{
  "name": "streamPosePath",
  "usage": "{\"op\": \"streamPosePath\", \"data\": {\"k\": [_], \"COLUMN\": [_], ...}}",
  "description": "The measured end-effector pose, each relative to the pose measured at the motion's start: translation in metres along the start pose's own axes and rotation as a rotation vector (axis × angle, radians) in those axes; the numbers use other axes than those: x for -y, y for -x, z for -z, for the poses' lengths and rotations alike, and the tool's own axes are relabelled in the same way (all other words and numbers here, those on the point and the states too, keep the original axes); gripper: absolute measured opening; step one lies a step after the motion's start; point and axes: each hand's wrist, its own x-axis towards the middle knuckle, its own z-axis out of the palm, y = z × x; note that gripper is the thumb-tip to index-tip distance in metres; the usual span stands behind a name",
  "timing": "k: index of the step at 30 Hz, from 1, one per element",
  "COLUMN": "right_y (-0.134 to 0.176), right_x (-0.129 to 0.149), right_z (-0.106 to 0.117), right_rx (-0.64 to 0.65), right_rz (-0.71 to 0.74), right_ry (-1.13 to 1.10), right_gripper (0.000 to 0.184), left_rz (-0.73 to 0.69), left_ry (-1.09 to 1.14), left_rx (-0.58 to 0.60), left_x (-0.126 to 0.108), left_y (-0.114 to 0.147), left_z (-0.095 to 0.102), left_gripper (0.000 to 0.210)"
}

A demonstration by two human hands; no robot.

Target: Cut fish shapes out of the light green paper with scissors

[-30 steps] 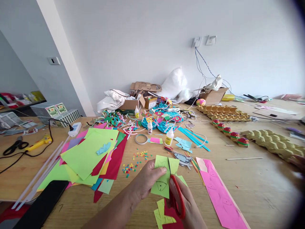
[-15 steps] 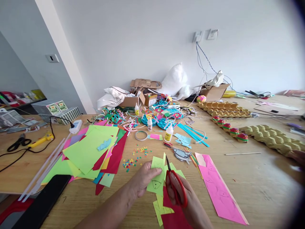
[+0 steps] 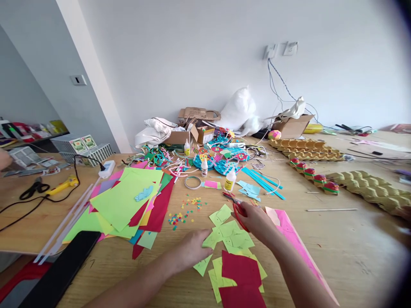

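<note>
Red-handled scissors (image 3: 235,212) in the right hand (image 3: 255,220), lime-green slips (image 3: 230,230) at the left hand (image 3: 192,250)

And we go straight to the fingertips! The right hand has its fingers wrapped round the red loops, a proper grasp, blades pointing away toward the far side of the table (image 3: 340,244). Across to the left hand: thumb and fingers meet the edge of one slip, but is that a pinch or only a press? From this angle I cannot tell.

Look at those slips, fanned out between the two hands, several overlapping, dark lines drawn across them! One lies just below the left fingers. Closer to the person, red paper (image 3: 240,269) sits on top of yellow-green pieces (image 3: 216,280).

Out right, a long pink sheet (image 3: 298,244), the right forearm passing in front of it. Beyond the fingers, a white glue bottle (image 3: 230,182) stands upright, blue scraps (image 3: 250,189) near it, a roll of tape (image 3: 193,188) lying flat. Swing left: scattered coloured dots (image 3: 175,219), then a big pile of coloured sheets (image 3: 118,211) with a blue fish cutout (image 3: 144,193) on top! Wider again, egg cartons (image 3: 305,149) on the right, and cardboard boxes (image 3: 205,134) at the back, near the wall (image 3: 176,55).
</note>
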Motion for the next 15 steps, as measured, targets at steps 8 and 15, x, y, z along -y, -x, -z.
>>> {"op": "streamPosePath", "data": {"k": [8,15], "right_y": [-0.004,-0.005], "right_x": [-0.028,-0.029], "right_z": [-0.033,-0.030], "right_rx": [-0.067,-0.109], "right_rz": [-0.013,0.120], "right_ry": [0.132,-0.073], "right_gripper": [0.028,0.018], "left_rz": [0.023,0.008], "left_ry": [-0.046,0.256], "left_rx": [-0.056,-0.150], "left_x": [0.008,-0.006], "left_y": [0.003,-0.012], "left_z": [0.002,0.022], "left_gripper": [0.029,0.034]}}
